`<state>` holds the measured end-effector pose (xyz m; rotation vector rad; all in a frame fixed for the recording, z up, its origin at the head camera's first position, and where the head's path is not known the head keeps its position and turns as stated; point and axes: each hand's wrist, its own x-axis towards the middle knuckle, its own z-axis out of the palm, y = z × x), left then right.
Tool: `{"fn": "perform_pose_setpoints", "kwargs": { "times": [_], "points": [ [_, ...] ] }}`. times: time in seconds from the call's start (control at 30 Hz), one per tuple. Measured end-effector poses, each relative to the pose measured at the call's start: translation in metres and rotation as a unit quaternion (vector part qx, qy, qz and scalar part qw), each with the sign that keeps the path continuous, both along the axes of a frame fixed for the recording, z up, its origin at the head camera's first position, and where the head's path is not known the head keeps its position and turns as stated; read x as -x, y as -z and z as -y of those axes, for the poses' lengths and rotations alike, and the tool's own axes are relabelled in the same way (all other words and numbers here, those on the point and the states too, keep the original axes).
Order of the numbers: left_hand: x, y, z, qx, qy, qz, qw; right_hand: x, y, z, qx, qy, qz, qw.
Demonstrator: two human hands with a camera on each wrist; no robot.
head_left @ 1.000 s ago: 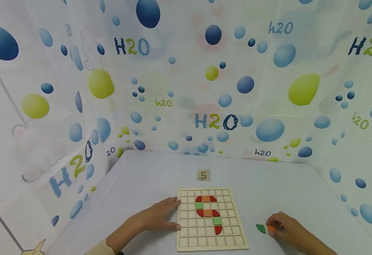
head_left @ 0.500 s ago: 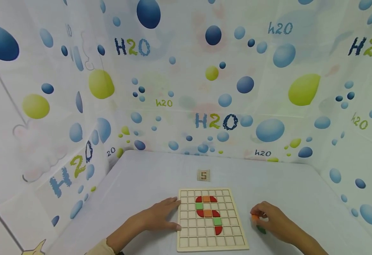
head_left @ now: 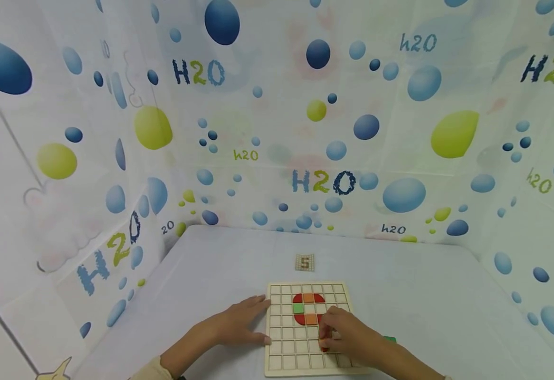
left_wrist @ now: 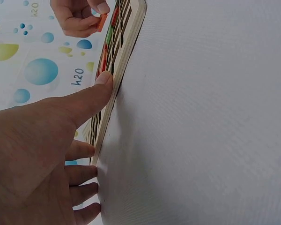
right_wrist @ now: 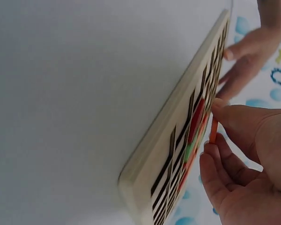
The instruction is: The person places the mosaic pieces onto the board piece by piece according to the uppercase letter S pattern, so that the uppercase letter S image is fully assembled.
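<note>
A wooden grid board (head_left: 282,363) lies on the white tabletop with several red, orange and green tiles set in its cells in a winding line. My left hand (head_left: 239,323) rests along the board's left edge, thumb (left_wrist: 102,80) and extended fingers touching its side. Over the lower right part of the board, my right hand (head_left: 350,338) pinches an orange tile (right_wrist: 213,131) between thumb and fingers, held on edge. This hand hides some of the set tiles in the head view. A green tile (head_left: 390,339) lies right of the board, partly behind my right forearm.
Beyond the board lies a small card (head_left: 305,262) printed with a grid and an S-like figure. A white curtain (head_left: 277,132) with blue and green spots and H2O lettering closes off the back and both sides of the table.
My right hand has moved left from beside the green tile to above the board, carrying the orange tile. My left hand has stayed at the board's edge.
</note>
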<state>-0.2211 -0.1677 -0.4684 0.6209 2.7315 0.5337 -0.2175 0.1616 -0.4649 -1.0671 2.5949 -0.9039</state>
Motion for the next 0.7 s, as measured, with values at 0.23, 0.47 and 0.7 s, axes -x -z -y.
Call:
{"fn": "perform_pose_setpoints", "kwargs": {
  "times": [0.23,0.47,0.7],
  "points": [
    [-0.002,-0.002,0.0,-0.003,-0.002,-0.002,1.0,-0.003,0.005,0.02,-0.029,-0.047,-0.054,0.997],
    [0.0,0.001,0.001,0.0,0.001,-0.006,1.0,-0.006,0.002,0.023,-0.065,-0.041,-0.079,0.9939],
    [0.001,0.002,0.001,-0.001,0.001,-0.007,1.0,-0.009,-0.002,0.023,-0.104,-0.033,-0.104,0.9886]
  ]
}}
